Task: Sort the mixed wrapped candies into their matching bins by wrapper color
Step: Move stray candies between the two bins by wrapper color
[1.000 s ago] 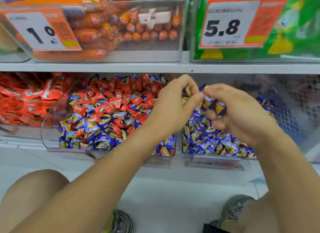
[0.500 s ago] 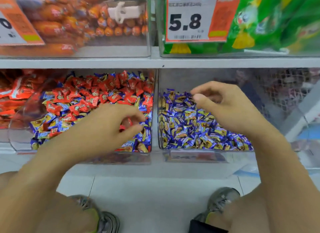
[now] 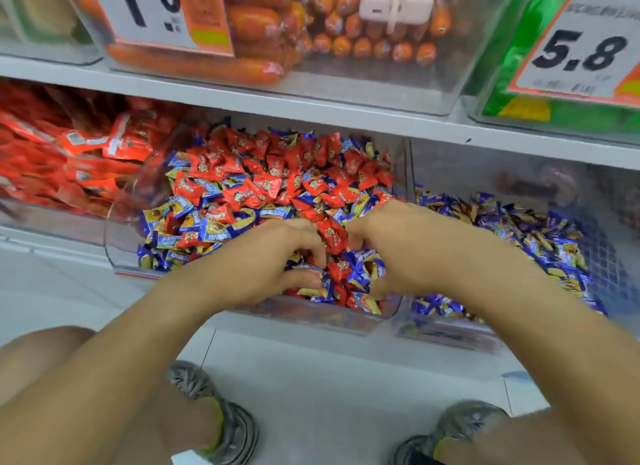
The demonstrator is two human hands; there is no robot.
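Observation:
A clear middle bin holds mixed red candies and blue candies. Both my hands are in its front right part. My left hand has curled fingers, and its thumb and forefinger pinch a blue candy. My right hand curls over a small cluster of blue candies, with its fingertips against a red candy. Only blue-purple candies fill the clear bin to the right.
A bin of red packets stands to the left. The shelf above carries bins of orange sausages and green packs with price cards. Below are the white floor, my knees and my shoes.
My left hand came from the blue bin into the mixed bin. My right hand followed it there from above the blue bin. The view swung to centre on the mixed bin.

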